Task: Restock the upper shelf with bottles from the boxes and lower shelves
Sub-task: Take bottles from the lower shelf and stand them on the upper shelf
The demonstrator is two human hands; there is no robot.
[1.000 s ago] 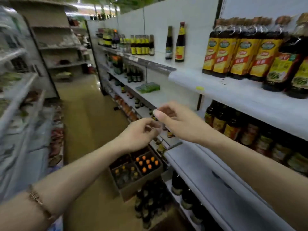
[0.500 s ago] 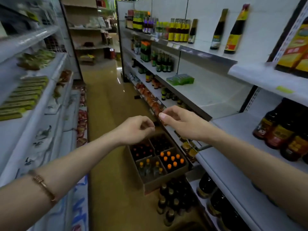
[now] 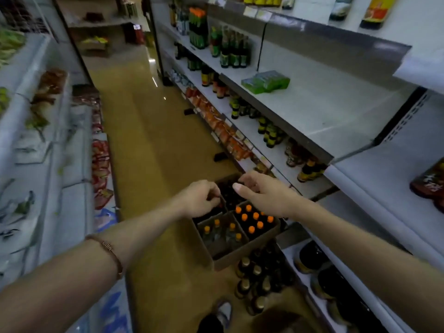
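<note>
A cardboard box stands on the aisle floor, divided into sections holding orange-capped bottles and dark bottles. A cluster of gold-capped dark bottles stands on the floor just in front of it. My left hand hovers above the box's far left section, fingers loosely curled, holding nothing. My right hand hovers beside it above the box, fingers relaxed and holding nothing. The upper shelf runs along the right, with two dark bottles at the top edge of the view.
Shelving lines both sides of the tan floor aisle. On the right, lower shelves hold a green pack, small bottles and large dark bottles near the floor. Left shelves carry packaged goods. A shoe shows at the bottom.
The view has tilted down and left toward the floor box. Both hands have dropped from shelf height to just above the box, staying close together.
</note>
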